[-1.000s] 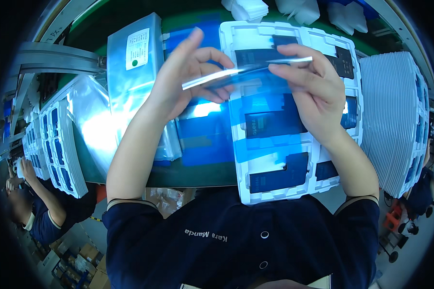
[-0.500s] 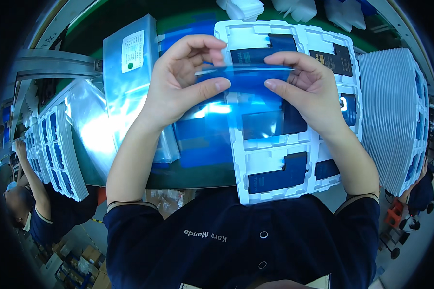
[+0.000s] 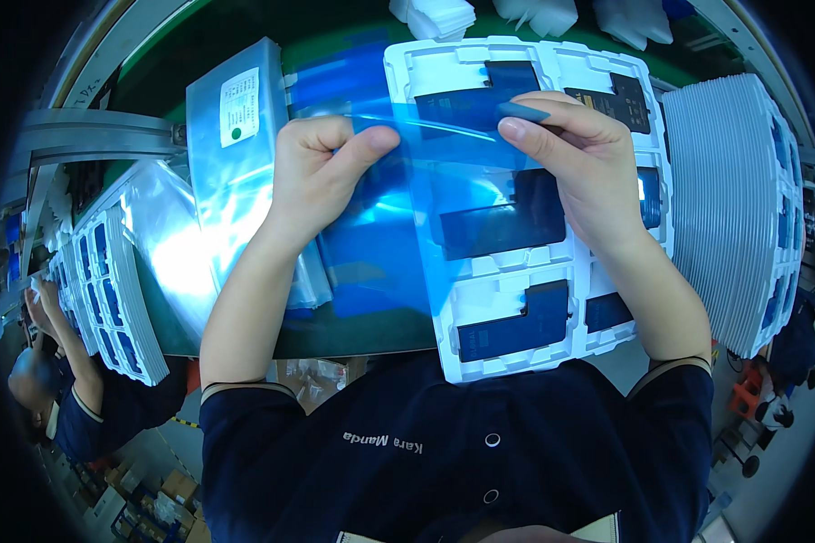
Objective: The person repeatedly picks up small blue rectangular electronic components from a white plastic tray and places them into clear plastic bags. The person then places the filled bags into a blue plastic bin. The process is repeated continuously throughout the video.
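A thin see-through blue plastic film (image 3: 430, 195) hangs between my hands, its upper edge pulled fairly straight. My left hand (image 3: 322, 172) pinches one end between thumb and curled fingers. At the other end, my right hand (image 3: 579, 158) grips the film's corner between thumb and forefinger. Below and behind the film lies a white moulded tray (image 3: 507, 276) with several compartments. Flat, dark, L-shaped pieces that look like battery packs (image 3: 516, 326) sit in them, some seen through the film. More blue film (image 3: 362, 271) lies on the green table left of the tray.
A pile of clear plastic bags (image 3: 236, 181) with a white label lies at the left. Tall stacks of white trays stand at the right (image 3: 724, 217) and far left (image 3: 136, 299). White foam-like pieces (image 3: 435, 18) lie along the back. A co-worker (image 3: 73, 398) is at the left.
My hands have moved apart, stretching the film wider between them. My left fingers have curled in, and the right hand now pinches the film's corner. The co-worker's hands at left have risen.
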A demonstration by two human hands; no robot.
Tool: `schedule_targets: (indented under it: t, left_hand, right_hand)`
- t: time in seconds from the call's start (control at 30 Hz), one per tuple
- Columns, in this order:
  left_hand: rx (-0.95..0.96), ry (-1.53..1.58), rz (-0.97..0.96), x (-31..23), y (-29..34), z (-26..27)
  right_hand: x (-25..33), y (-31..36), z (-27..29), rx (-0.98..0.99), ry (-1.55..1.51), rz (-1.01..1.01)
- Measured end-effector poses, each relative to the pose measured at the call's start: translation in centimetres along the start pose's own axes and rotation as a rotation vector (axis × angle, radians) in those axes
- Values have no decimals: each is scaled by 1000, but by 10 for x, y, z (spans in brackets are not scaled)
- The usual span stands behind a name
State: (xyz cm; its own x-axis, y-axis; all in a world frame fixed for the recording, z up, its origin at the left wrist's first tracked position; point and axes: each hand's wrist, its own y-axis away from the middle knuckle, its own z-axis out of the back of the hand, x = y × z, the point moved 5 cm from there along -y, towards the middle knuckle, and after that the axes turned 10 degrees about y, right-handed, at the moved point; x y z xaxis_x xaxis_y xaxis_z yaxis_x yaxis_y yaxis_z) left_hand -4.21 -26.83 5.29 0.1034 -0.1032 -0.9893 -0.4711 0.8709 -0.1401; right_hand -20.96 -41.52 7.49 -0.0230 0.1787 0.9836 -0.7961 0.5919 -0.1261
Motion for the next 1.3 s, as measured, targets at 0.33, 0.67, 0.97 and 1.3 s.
schedule_targets:
  t: [0.33,0.67,0.97,1.3]
  left_hand:
    - [152,-146,24,-2,-3,-18]
    - [274,-160,-67,-2,-6,-24]
    - [276,-138,-4,2,-7,-23]
    - [288,-163,67,4,-5,-24]
  right_hand:
    - [-1,-18,87,-125,-104,-87]
    - [-39,-6,155,-269,195,-37]
    - [-39,-5,156,-273,245,-93]
    - [-39,-6,157,-265,255,-100]
